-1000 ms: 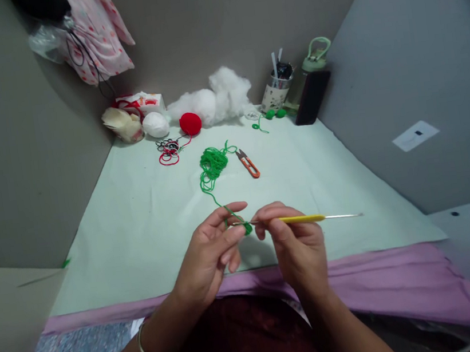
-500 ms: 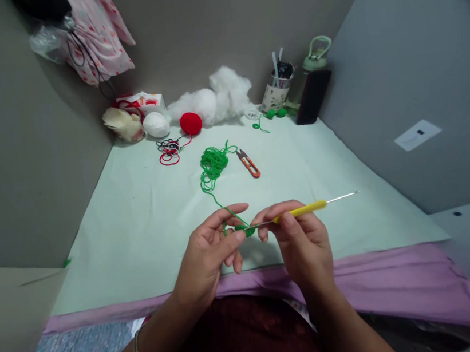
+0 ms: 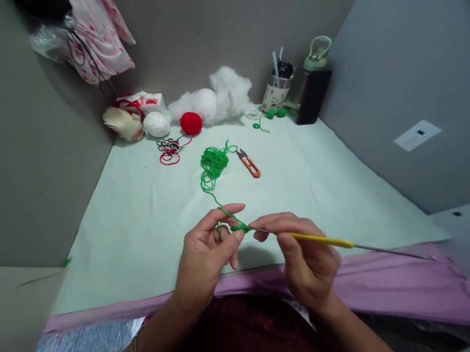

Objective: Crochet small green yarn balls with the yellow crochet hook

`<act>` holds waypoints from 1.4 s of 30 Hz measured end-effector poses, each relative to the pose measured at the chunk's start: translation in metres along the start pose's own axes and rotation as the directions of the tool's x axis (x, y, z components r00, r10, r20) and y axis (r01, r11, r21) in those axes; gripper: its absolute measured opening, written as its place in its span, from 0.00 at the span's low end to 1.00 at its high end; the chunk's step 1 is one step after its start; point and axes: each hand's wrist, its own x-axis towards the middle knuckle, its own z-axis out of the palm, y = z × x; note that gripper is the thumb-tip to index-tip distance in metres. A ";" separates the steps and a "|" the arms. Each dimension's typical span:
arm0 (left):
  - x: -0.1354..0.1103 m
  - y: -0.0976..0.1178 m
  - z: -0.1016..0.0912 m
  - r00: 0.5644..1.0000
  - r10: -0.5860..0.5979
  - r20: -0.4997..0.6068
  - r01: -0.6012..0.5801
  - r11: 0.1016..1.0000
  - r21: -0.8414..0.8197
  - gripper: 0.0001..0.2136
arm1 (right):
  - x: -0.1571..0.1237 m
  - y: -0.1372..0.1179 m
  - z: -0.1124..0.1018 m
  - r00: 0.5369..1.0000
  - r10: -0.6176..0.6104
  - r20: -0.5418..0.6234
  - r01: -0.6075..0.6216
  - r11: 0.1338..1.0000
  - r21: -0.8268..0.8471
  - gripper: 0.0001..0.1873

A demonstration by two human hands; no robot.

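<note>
Between thumb and fingers, my left hand (image 3: 205,250) pinches a small green crochet piece (image 3: 238,228), partly hidden by the fingers. Green yarn runs over the raised left index finger back to a loose tangle of green yarn (image 3: 213,162) on the table. My right hand (image 3: 308,253) is closed on a crochet hook (image 3: 328,240) with a yellow handle. Its near metal end meets the green piece at the left fingertips, while the other metal end points out to the right and down.
Orange thread snips (image 3: 249,163) lie beside the yarn tangle. Along the back stand a red yarn ball (image 3: 191,123), a white yarn ball (image 3: 156,125), white stuffing (image 3: 228,93), a pen cup (image 3: 277,91), a green bottle (image 3: 316,61) and a dark phone (image 3: 313,96). Grey partitions (image 3: 420,71) enclose the table.
The crochet hook has swung so its far end points lower and farther right. My right hand has tilted with it. The left hand has shifted slightly left, still pinching the green piece.
</note>
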 end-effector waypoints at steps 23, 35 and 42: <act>0.002 -0.001 0.007 0.991 -0.122 0.054 0.132 0.951 -0.280 0.19 | 0.001 0.009 0.010 0.997 0.048 -0.058 -0.052 0.997 -0.063 0.16; 0.006 0.005 0.002 0.969 -0.202 0.140 0.241 0.892 -0.383 0.15 | 0.012 0.013 0.006 0.939 0.338 -0.056 -0.298 0.887 0.354 0.09; 0.003 -0.001 0.004 0.987 -0.124 0.098 0.143 0.965 -0.221 0.13 | 0.009 0.016 0.005 0.909 0.417 -0.016 -0.376 0.837 0.398 0.08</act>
